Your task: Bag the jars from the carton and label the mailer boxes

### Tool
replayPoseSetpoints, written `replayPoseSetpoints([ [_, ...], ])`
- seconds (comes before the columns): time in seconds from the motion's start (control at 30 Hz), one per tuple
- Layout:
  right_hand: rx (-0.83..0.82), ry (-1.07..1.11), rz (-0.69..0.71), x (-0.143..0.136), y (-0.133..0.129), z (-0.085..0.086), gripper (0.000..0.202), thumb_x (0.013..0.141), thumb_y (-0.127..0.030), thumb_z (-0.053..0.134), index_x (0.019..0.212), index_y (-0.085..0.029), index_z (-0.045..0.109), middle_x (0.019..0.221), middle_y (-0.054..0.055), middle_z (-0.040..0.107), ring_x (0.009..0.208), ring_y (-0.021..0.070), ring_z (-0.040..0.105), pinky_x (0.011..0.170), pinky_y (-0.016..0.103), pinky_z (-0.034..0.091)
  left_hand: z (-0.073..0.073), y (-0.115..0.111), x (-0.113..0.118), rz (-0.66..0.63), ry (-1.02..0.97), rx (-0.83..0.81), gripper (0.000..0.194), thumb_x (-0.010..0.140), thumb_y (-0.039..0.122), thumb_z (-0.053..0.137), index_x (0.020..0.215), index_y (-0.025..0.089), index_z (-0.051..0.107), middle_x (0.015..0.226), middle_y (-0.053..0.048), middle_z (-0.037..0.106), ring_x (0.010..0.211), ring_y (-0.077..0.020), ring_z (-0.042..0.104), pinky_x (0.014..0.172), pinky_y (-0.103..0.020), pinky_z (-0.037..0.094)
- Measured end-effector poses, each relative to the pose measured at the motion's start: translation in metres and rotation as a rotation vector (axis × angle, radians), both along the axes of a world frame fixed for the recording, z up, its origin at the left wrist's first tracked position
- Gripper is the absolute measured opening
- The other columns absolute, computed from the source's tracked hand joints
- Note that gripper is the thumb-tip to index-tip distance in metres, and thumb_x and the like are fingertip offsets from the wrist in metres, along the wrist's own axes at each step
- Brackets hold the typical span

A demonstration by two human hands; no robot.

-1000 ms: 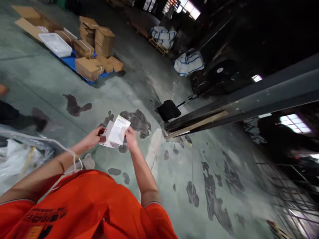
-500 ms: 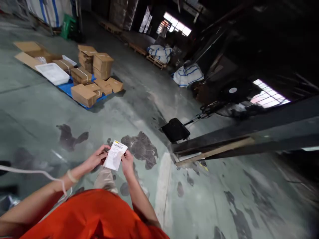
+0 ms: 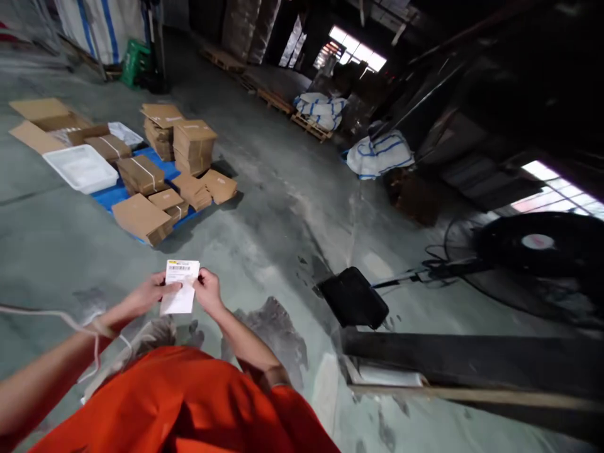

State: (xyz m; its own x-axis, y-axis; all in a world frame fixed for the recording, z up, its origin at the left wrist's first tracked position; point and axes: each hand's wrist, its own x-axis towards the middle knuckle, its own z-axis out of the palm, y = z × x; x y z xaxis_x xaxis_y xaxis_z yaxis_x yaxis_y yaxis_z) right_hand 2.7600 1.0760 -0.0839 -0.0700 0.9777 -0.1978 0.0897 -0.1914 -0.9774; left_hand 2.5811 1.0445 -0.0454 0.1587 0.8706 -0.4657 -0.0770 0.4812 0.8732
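Observation:
A white printed label sheet (image 3: 179, 301) with a barcode and a small yellow mark along its top is held in front of my orange shirt. My left hand (image 3: 155, 292) grips its left side, the thumb lying across the face of the paper. On the other side my right hand (image 3: 207, 290) pinches the upper right edge. There may be more than one sheet; the edges look layered, but I cannot tell. The smaller print is too fine to read. A pale cord (image 3: 51, 311) runs in from the left over my left wrist.
Ahead on the left, stacks of flat cardboard (image 3: 194, 141) lie on a blue pallet (image 3: 107, 197), with a white tray (image 3: 81, 168) and an open carton (image 3: 40, 112). To the right stand a black fan (image 3: 514, 242), its black base (image 3: 353, 298) and a dark beam (image 3: 448, 358).
The view has swung, and the pallet and fan appear nearer. My hands and the sheet sit further left in view. The sheet is more upright, and my left thumb now rests on its face.

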Motion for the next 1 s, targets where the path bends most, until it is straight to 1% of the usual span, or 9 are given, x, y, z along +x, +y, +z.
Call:
replayPoseSetpoints([
  [0.13, 0.026, 0.001, -0.017, -0.006, 0.128, -0.012, 0.017, 0.075, -0.023, 0.075, 0.065, -0.022, 0.061, 0.058, -0.007, 0.061, 0.062, 0.0139, 0.05, 0.062, 0.024, 0.044, -0.012, 0.128, -0.004, 0.077, -0.003, 0.004, 0.059, 0.041, 0.055, 0.107, 0.082, 0.024, 0.078, 0.086, -0.01, 0.082, 0.084, -0.038, 0.076, 0.077, -0.046, 0.06],
  [0.23, 0.036, 0.036, -0.089, -0.001, 0.219, -0.014, 0.014, 0.075, -0.023, 0.074, 0.066, -0.022, 0.062, 0.064, -0.004, 0.065, 0.063, 0.0158, 0.054, 0.064, 0.028, 0.047, -0.021, 0.234, 0.002, 0.021, -0.058, 0.007, 0.053, 0.043, 0.051, 0.107, 0.075, 0.023, 0.075, 0.083, -0.01, 0.081, 0.079, -0.0367, 0.075, 0.074, -0.046, 0.059],
  [0.3, 0.04, 0.032, -0.162, 0.008, 0.276, -0.007, 0.013, 0.076, -0.023, 0.073, 0.068, -0.023, 0.062, 0.067, -0.003, 0.067, 0.066, 0.0173, 0.057, 0.068, 0.029, 0.051, -0.019, 0.306, 0.01, -0.028, -0.088, -0.012, 0.051, 0.045, 0.049, 0.106, 0.073, 0.022, 0.073, 0.08, -0.011, 0.08, 0.076, -0.0348, 0.074, 0.072, -0.045, 0.058],
  [0.5, -0.049, 0.1, -0.396, 0.046, 0.435, 0.039, 0.016, 0.082, -0.03, 0.075, 0.074, -0.022, 0.064, 0.067, -0.004, 0.066, 0.065, 0.0145, 0.057, 0.066, 0.025, 0.053, 0.019, 0.5, 0.043, -0.214, -0.164, -0.041, 0.056, 0.045, 0.042, 0.108, 0.085, 0.019, 0.076, 0.091, -0.012, 0.084, 0.086, -0.0326, 0.079, 0.082, -0.044, 0.064],
  [0.6, -0.098, 0.217, -0.462, 0.07, 0.508, 0.056, 0.016, 0.082, -0.031, 0.078, 0.075, -0.022, 0.067, 0.071, -0.003, 0.07, 0.066, 0.0144, 0.062, 0.063, 0.024, 0.056, 0.032, 0.582, 0.065, -0.278, -0.176, -0.006, 0.057, 0.05, 0.041, 0.109, 0.092, 0.017, 0.079, 0.096, -0.012, 0.085, 0.086, -0.0302, 0.079, 0.084, -0.042, 0.065],
  [0.7, -0.082, 0.242, -0.504, 0.097, 0.581, 0.064, 0.016, 0.082, -0.032, 0.082, 0.076, -0.021, 0.071, 0.073, -0.001, 0.073, 0.069, 0.0156, 0.066, 0.065, 0.025, 0.059, 0.037, 0.656, 0.091, -0.293, -0.194, 0.015, 0.055, 0.054, 0.038, 0.109, 0.096, 0.017, 0.081, 0.099, -0.012, 0.086, 0.087, -0.0282, 0.08, 0.084, -0.04, 0.065],
  [0.83, -0.009, 0.244, -0.462, 0.139, 0.685, 0.072, 0.021, 0.087, -0.039, 0.086, 0.087, -0.02, 0.078, 0.082, 0.001, 0.078, 0.077, 0.0175, 0.072, 0.069, 0.027, 0.063, 0.049, 0.755, 0.128, -0.219, -0.201, 0.108, 0.06, 0.058, 0.04, 0.11, 0.104, 0.013, 0.082, 0.098, -0.011, 0.086, 0.085, -0.0277, 0.078, 0.082, -0.04, 0.064],
  [0.93, 0.103, 0.246, -0.362, 0.176, 0.768, 0.08, 0.038, 0.091, -0.05, 0.089, 0.116, -0.021, 0.081, 0.099, 0.003, 0.083, 0.088, 0.0185, 0.076, 0.075, 0.028, 0.066, 0.066, 0.829, 0.155, -0.149, -0.202, 0.227, 0.067, 0.064, 0.044, 0.11, 0.116, 0.011, 0.083, 0.106, -0.012, 0.087, 0.09, -0.0282, 0.079, 0.086, -0.042, 0.065],
  [1.0, 0.189, 0.263, -0.286, 0.2, 0.82, 0.084, 0.054, 0.093, -0.057, 0.089, 0.135, -0.025, 0.076, 0.109, 0.004, 0.083, 0.094, 0.0185, 0.077, 0.078, 0.028, 0.066, 0.076, 0.876, 0.172, -0.075, -0.212, 0.319, 0.07, 0.066, 0.049, 0.111, 0.119, 0.011, 0.084, 0.111, -0.013, 0.087, 0.097, -0.03, 0.081, 0.092, -0.044, 0.067],
])
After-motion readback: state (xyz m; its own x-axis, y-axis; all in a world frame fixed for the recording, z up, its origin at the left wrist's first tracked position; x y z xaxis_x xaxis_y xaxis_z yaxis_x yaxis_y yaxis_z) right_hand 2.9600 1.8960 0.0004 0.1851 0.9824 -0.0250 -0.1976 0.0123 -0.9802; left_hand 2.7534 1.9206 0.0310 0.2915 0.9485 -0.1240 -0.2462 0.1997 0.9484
